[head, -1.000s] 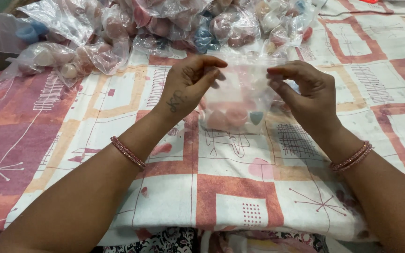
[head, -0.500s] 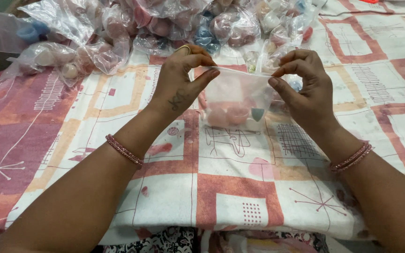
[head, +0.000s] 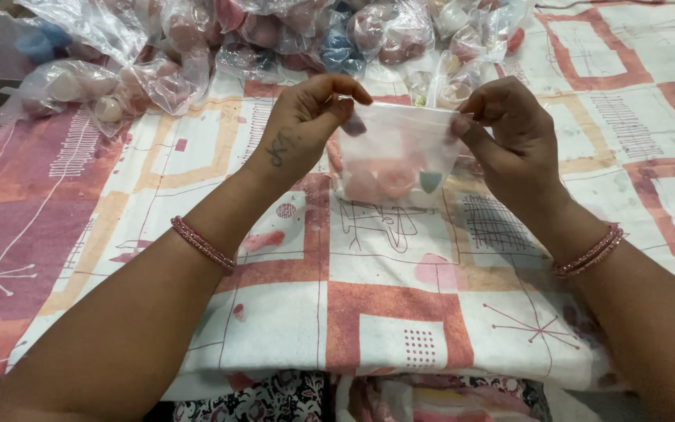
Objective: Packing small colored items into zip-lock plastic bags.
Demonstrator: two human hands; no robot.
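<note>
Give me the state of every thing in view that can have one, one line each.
Small clear bag: held up off the cloth by its top edge, pinkish round pieces inside.
Left hand: pinching the bag's top left corner.
Right hand: pinching the bag's top right corner.
Pile of filled clear bags: lying heaped at the far edge.
Patterned cloth: spread flat under everything.

A patterned cloth [head: 369, 312] in white, orange and pink covers the surface. Filled clear bags [head: 275, 35] are heaped along its far edge. Light is soft and even.
</note>
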